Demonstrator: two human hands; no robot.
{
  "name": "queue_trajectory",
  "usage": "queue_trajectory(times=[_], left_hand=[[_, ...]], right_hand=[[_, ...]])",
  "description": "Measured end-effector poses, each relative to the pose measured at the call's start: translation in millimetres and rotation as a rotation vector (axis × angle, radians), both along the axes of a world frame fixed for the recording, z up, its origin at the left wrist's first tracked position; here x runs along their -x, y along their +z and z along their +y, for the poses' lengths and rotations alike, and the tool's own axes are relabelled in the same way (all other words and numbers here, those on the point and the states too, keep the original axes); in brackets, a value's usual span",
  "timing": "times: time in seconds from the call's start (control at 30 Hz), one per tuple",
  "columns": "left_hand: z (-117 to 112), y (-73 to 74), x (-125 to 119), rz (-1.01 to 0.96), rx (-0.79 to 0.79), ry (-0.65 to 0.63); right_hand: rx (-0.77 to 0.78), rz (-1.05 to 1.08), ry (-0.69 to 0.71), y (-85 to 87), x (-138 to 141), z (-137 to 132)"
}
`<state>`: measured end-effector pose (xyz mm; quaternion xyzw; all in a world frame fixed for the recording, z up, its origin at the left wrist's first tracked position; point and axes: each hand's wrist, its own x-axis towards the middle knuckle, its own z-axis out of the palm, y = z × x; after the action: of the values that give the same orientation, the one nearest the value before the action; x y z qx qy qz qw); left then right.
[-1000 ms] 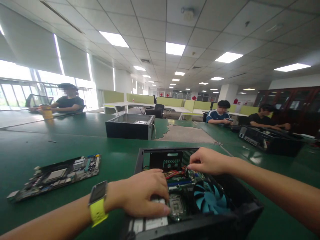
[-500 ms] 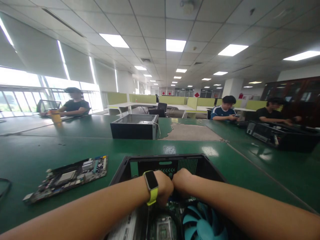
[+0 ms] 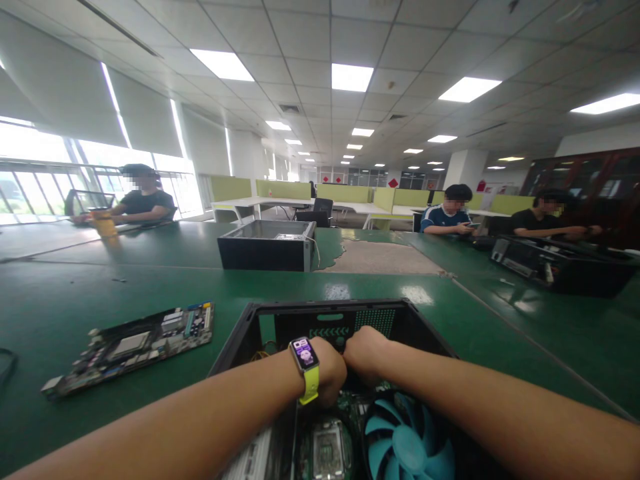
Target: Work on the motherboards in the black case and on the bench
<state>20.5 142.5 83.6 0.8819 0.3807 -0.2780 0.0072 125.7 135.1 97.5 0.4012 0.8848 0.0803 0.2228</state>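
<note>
Directly in front of me lies an open black computer case [image 3: 330, 305]. Inside it are a green motherboard with a metal CPU socket [image 3: 329, 450] and a large fan with turquoise blades [image 3: 409, 445]. My left hand [image 3: 327, 370], with a yellow-banded smartwatch [image 3: 305, 353] at the wrist, reaches down over the board. My right hand [image 3: 364, 352] is beside it, almost touching. Both hands are closed with curled fingers near the far end of the board. Whatever the fingertips hold is hidden behind the hands.
A loose motherboard [image 3: 135, 347] lies on the green table [image 3: 165, 287] to the left. Beyond my case stands another open case [image 3: 265, 257]. At the right, a co-worker [image 3: 543, 220] sits behind a black case [image 3: 565, 267]; other people sit farther off. An orange cup [image 3: 103, 223] stands back left.
The view has tipped slightly, so the scene sits a little higher. The watch screen has lit up. Both hands stay at the same spot in the case.
</note>
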Motion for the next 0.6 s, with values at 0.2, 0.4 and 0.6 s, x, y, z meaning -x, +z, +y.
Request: queue_trajectory(times=[0.2, 0.4, 0.6], left_hand=[[-10.0, 6.6, -3.7, 0.002, 0.007, 0.011], [-14.5, 38.9, 2.6, -0.064, -0.007, 0.015], [-52.0, 102.8, 100.8, -0.771, 0.074, -0.181]], right_hand=[[-0.003, -0.058, -0.015, 1.5, -0.9, -5.1], [-0.053, -0.028, -0.085, 17.1, -0.7, -7.0], [0.068, 0.347, -0.059, 66.6, -24.3, -72.2]])
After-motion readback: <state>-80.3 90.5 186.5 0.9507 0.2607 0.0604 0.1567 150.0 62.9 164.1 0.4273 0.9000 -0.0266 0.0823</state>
